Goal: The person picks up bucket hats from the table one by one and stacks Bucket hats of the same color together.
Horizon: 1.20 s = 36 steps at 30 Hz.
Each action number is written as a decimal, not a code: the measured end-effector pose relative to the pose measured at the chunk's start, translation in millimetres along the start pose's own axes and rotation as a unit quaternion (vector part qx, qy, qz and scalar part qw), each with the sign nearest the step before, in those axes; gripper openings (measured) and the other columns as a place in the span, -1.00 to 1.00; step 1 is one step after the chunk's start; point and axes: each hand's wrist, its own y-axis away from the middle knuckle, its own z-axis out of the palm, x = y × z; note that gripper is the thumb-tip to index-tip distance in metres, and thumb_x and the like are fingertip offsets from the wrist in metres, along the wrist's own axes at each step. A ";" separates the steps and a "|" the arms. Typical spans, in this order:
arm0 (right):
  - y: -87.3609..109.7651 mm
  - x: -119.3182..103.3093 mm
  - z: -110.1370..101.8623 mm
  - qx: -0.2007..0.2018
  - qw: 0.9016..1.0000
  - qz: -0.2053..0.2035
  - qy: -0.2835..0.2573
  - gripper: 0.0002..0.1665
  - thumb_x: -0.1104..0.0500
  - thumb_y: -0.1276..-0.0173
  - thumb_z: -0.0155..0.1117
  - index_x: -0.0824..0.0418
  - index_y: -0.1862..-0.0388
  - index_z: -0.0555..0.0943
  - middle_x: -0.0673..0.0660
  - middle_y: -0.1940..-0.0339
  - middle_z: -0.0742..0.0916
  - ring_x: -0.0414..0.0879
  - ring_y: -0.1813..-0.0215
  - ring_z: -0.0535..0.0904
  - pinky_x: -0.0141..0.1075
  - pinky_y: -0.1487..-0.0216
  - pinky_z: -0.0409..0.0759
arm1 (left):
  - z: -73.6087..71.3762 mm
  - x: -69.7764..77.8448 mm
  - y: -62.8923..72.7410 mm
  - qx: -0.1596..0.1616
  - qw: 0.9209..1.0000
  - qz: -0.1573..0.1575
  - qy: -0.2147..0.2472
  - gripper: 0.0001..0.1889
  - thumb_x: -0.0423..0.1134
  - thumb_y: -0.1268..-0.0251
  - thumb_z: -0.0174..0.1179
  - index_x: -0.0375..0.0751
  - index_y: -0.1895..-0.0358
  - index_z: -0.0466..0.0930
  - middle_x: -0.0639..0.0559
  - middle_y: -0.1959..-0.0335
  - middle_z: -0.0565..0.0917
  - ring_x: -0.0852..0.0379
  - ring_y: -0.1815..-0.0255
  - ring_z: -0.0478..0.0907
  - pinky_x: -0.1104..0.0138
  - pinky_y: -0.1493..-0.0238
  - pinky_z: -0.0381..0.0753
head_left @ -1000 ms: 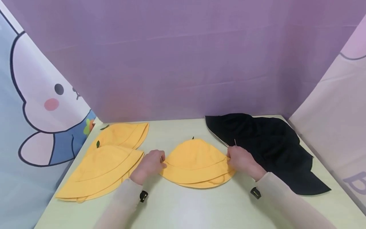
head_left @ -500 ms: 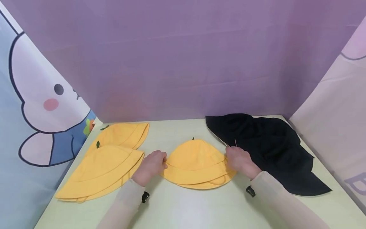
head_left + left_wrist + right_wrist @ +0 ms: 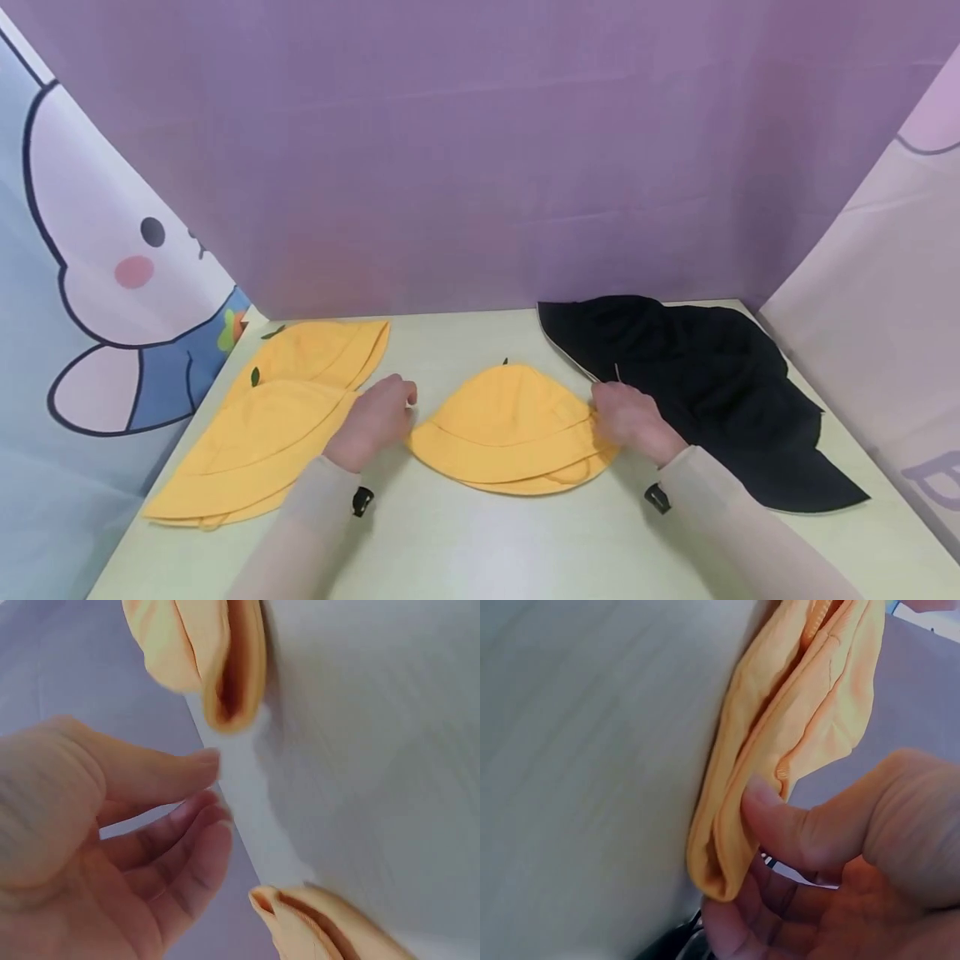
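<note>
Near the middle of the table [image 3: 487, 554], a folded yellow hat [image 3: 513, 417] lies crown away from the person. At its three o'clock end, the right hand [image 3: 630, 418] pinches the brim, thumb on top and fingers curled beneath. Off its nine o'clock end, the left hand [image 3: 377, 418] hangs apart from it, thumb and loosely bent fingers separated by a small gap. Farther out toward nine and ten o'clock, two more yellow hats [image 3: 262, 421] overlap. Toward two o'clock lie black hats [image 3: 697, 400], probably more than one, though their folds blend together.
</note>
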 end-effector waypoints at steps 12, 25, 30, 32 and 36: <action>-0.7 2.6 0.9 0.012 1.000 -0.009 -0.008 -0.86 0.27 -0.22 0.32 0.16 0.33 0.51 0.09 0.37 0.56 0.05 0.31 0.46 -0.09 0.32 0.43 | -18.4 -40.0 -7.5 0.036 0.995 0.017 -0.087 -0.82 -0.56 -0.23 0.15 -0.36 0.19 0.69 -0.18 0.27 0.58 -0.17 0.18 0.53 0.01 0.14 0.63; 1.1 3.9 1.9 0.023 0.999 -0.020 -0.012 -0.87 0.30 -0.20 0.26 0.15 0.41 0.48 0.08 0.41 0.54 0.02 0.35 0.45 -0.14 0.38 0.40 | -19.0 -67.9 -7.3 -0.006 0.997 0.013 -0.080 -0.91 -0.47 -0.35 0.22 -0.23 0.23 0.67 -0.06 0.28 0.66 -0.12 0.20 0.52 -0.05 0.11 0.53; 0.8 5.4 1.5 0.025 0.999 -0.024 -0.017 -0.88 0.30 -0.21 0.26 0.16 0.39 0.48 0.08 0.42 0.53 0.01 0.36 0.44 -0.15 0.38 0.38 | -18.0 -69.6 -6.9 0.025 0.996 0.034 -0.074 -0.87 -0.50 -0.28 0.23 -0.19 0.30 0.66 -0.03 0.35 0.62 -0.10 0.25 0.49 -0.03 0.15 0.51; 0.6 5.6 1.1 0.022 0.999 -0.025 -0.019 -0.89 0.31 -0.21 0.26 0.18 0.38 0.49 0.08 0.43 0.52 0.01 0.37 0.44 -0.17 0.40 0.37 | -20.6 -68.1 -6.6 0.046 0.996 0.044 -0.069 -0.85 -0.53 -0.25 0.22 -0.19 0.31 0.67 -0.04 0.36 0.61 -0.10 0.25 0.48 -0.03 0.16 0.51; -0.8 5.4 0.3 0.012 0.999 -0.021 -0.024 -0.86 0.33 -0.23 0.25 0.19 0.41 0.46 0.08 0.47 0.48 0.00 0.41 0.41 -0.20 0.43 0.33 | -26.9 -63.6 -7.3 0.095 0.991 0.076 -0.057 -0.83 -0.57 -0.17 0.23 -0.21 0.35 0.65 -0.03 0.40 0.58 -0.09 0.29 0.46 0.01 0.22 0.51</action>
